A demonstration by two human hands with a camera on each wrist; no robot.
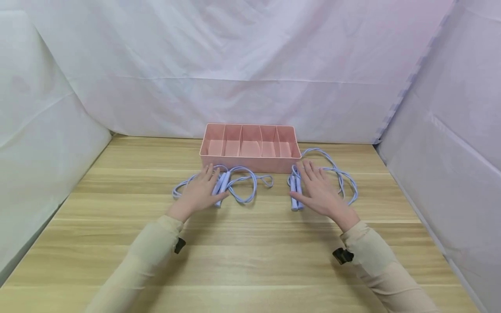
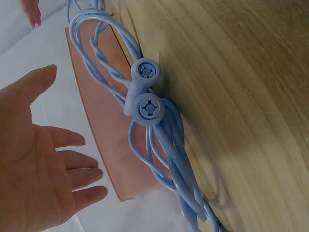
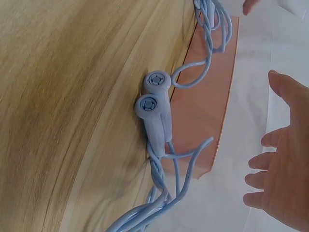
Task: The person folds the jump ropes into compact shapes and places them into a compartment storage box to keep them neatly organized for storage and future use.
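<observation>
Nothing gripped at either end of the pink box (image 1: pixel 250 165)

Looking at a left jump rope (image 1: pixel 224 182) bunched in front of the pink box's left end, plus a right jump rope (image 1: pixel 293 191) in front of its right end, spilling out past that corner. Probably split up like that to give each hand its own. Seeing the left hand (image 1: pixel 199 191) over the left rope, the right hand (image 1: pixel 320 194) over the right one, both palm down with fingers (image 2: pixel 83 177) spread and released, grasping nothing. Looks like hovering in the wrist views, but can't rule out a light touch. Got handles (image 3: pixel 155 130) laid in pairs, capped ends aimed away from the box, likely to keep each set tidy. Also got white cloth (image 1: pixel 250 100) just behind the box and table (image 1: pixel 250 248) in front, maybe for working room.
</observation>
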